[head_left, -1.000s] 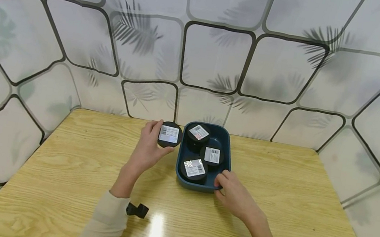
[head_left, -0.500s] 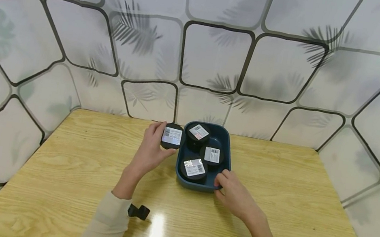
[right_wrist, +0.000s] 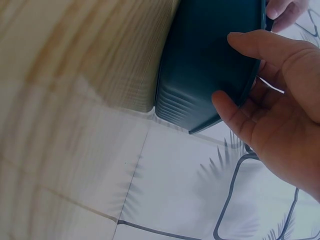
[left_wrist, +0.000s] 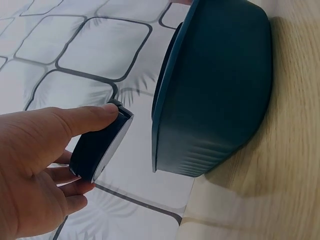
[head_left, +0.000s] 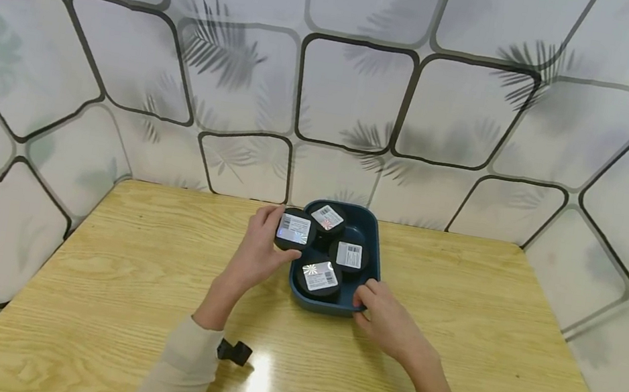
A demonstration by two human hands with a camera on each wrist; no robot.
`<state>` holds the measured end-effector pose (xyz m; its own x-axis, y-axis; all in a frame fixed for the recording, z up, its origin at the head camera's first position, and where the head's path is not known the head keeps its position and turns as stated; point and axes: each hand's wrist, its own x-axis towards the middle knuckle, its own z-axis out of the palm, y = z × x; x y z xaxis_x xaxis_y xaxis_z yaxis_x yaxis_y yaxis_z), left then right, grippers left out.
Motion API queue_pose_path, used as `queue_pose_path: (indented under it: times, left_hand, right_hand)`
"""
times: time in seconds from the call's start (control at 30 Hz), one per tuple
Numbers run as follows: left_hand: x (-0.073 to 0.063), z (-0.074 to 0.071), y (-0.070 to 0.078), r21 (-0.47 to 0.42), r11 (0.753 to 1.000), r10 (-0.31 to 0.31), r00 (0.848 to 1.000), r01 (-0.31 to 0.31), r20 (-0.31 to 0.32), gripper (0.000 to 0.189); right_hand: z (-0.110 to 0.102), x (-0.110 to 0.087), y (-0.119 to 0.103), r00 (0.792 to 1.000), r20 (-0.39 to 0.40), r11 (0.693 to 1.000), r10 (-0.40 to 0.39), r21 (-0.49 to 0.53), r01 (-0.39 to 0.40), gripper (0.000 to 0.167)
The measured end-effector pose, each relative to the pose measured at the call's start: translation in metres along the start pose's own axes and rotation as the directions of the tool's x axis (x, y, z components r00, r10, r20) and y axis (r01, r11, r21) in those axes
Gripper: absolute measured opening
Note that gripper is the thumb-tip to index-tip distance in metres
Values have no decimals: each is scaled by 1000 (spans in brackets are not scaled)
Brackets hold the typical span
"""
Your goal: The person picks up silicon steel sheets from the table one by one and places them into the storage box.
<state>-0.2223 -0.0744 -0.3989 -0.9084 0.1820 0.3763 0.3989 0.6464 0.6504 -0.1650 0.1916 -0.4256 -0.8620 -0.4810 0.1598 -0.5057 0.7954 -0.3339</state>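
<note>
My left hand (head_left: 258, 248) grips a round black jar (head_left: 294, 229) with a white barcode label, thumb on one side and fingers on the other. In the left wrist view the held jar (left_wrist: 102, 145) is tilted and sits above the rim of the blue bin (left_wrist: 215, 85), apart from it. From the head it overlaps the bin's left edge. Three similar jars lie inside: one at the back left (head_left: 327, 218), one in the middle (head_left: 349, 255), one at the front left (head_left: 320, 278). My right hand (head_left: 390, 322) holds the bin's near right corner, fingers curled over the rim.
The bin stands on a light wooden table (head_left: 458, 299) close to its back edge. A patterned curtain-like backdrop (head_left: 354, 93) with leaf prints rises behind and at both sides. Black wrist mounts (head_left: 234, 352) show near both sleeves.
My left hand has carried its jar to the right, from beside the bin to over its left rim. My right hand and the bin have stayed in place.
</note>
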Motion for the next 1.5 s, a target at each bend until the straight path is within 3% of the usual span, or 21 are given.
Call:
queue_pose_path:
  times: [0.2,0.47,0.83,1.1,1.5]
  left_hand:
    - [3,9,7,-17,1000,-10,1000,10,25,83]
    - [7,20,13,-26,999,22,998,-21,53,83]
    - [13,38,22,-64,998,7,992,1,129,87]
    - [20,53,30,-20,998,55,985,-53,160,85]
    - [26,72,43,40,999,6,978,-15,210,88]
  right_hand:
    - [0,0,1,1000,13,1000,-3,8,3,22]
    - [0,0,2,1000,18,1000,-9,6,9,23]
    - [-1,0,3,1000,18,1000,-14,8,14,22]
    - [0,0,5,999,1,999,-46,3,46,22]
    - [1,-1,6,998,-8,998,-67,11,68,23]
